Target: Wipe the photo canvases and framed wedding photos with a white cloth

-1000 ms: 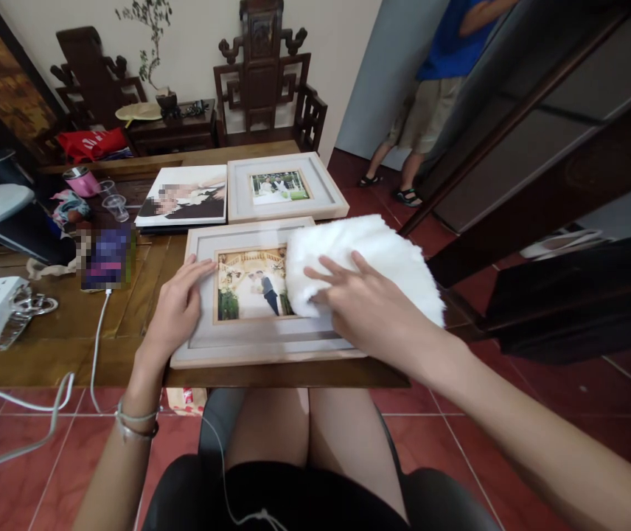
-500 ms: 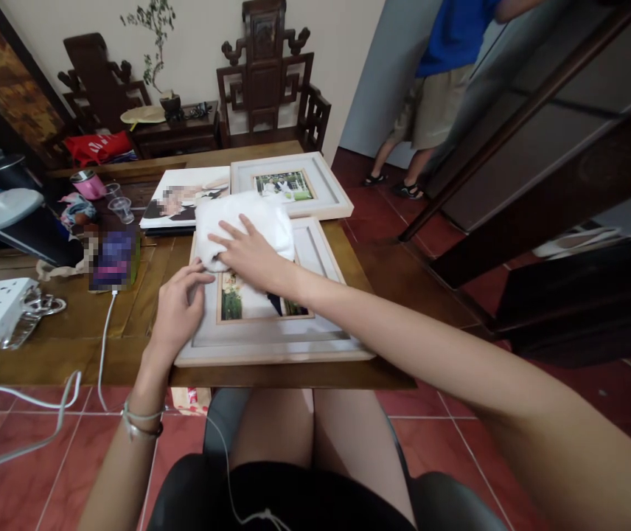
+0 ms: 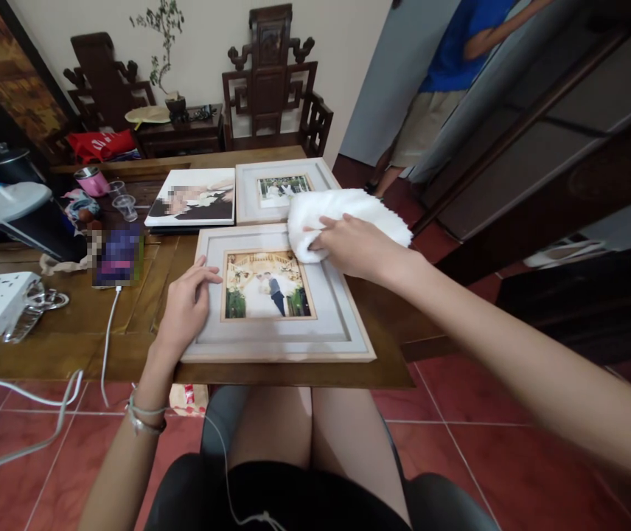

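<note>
A light wooden picture frame (image 3: 287, 346) with a wedding photo in its middle lies on the table in front of me. My left hand (image 3: 186, 306) rests on its left border, fingers stretched over the edge and thumb apart. My right hand (image 3: 351, 247) grips a fluffy white cloth (image 3: 357, 210) at the frame's upper right corner. The cloth hides that corner and part of a second picture frame (image 3: 254, 173) behind. Left of that second frame lies a photo panel (image 3: 183, 184) with a picture of people, blurred in part.
A black tumbler (image 3: 33, 228), plastic cups (image 3: 124, 206), a pink mug (image 3: 91, 181), a pixelated item on a white cable (image 3: 108, 332) and a power strip (image 3: 3, 295) stand at left. Carved chairs (image 3: 271, 74) are behind. A person in a blue shirt (image 3: 462, 44) stands at right.
My right hand has swept the white cloth from the frame's upper left to its upper right, uncovering the photo. My left hand stays on the left border.
</note>
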A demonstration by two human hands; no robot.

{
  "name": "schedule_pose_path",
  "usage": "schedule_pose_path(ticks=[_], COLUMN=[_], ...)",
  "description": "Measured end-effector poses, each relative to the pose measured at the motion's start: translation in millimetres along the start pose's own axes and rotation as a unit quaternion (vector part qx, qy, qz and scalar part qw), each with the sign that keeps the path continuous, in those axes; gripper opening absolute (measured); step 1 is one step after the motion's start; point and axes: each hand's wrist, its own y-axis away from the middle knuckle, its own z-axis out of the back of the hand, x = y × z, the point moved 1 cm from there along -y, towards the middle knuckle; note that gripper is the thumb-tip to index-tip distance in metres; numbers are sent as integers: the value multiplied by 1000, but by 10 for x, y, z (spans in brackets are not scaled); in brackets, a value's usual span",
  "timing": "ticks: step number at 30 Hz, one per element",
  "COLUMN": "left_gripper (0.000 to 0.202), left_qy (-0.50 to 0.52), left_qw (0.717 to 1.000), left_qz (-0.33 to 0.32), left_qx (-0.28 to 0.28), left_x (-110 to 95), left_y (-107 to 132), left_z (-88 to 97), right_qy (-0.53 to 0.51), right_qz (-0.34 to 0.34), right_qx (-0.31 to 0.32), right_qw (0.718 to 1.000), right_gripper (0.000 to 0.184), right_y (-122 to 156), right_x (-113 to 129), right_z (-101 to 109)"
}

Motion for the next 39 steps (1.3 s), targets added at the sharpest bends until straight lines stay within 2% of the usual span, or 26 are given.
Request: schedule_pose_path(ticks=[6,9,11,13,16,19,22,25,29,31,33,36,39], left_gripper=[34,39,41,43,45,45,44,43,43,43,43,44,44], left_qy=[-59,-85,-87,-86,-88,-84,-71,-65,-68,-72,-75,-71,-66], left_qw=[998,996,995,994,992,993,995,996,996,996,996,995,993], left_qz=[-8,-10,-14,-21,-27,-21,-18,-14,-15,-17,-18,-27,-37], left_qx=[13,33,50,68,87,82,64,52,50,52,55,71,94], left_x=[7,34,63,93,119,114,93,77,74,80,88,96,96], left_y=[-10,-11,-12,-14,-21,-28,-35,-42,-40,-35,-30,-27,-29], left_z=[6,1,-8,-18,-26,-22,-18,-14,-11,-13,-15,-10,9], right_qy=[-74,-89,-88,-84,-71,-57,-48,-63,-151,-207,-241,-237,-203], right_qz=[79,70,48,17,-19,-27,-4,47,118,128,121,88,46], right_qx=[25,48,44,33,14,-43,-96,-102,-55,-14,30,60,31], right_qw=[994,992,994,996,997,997,994,992,980,970,963,966,978], right_gripper=[40,41,47,51,51,49,46,40,41,44,46,50,51], right_y=[597,744,680,500,150,-94,-94,168,766,1023,1162,1115,863], right_x=[379,494,481,407,244,114,91,181,387,487,571,633,593], right_z=[281,401,426,387,236,46,-111,-156,40,212,377,509,467])
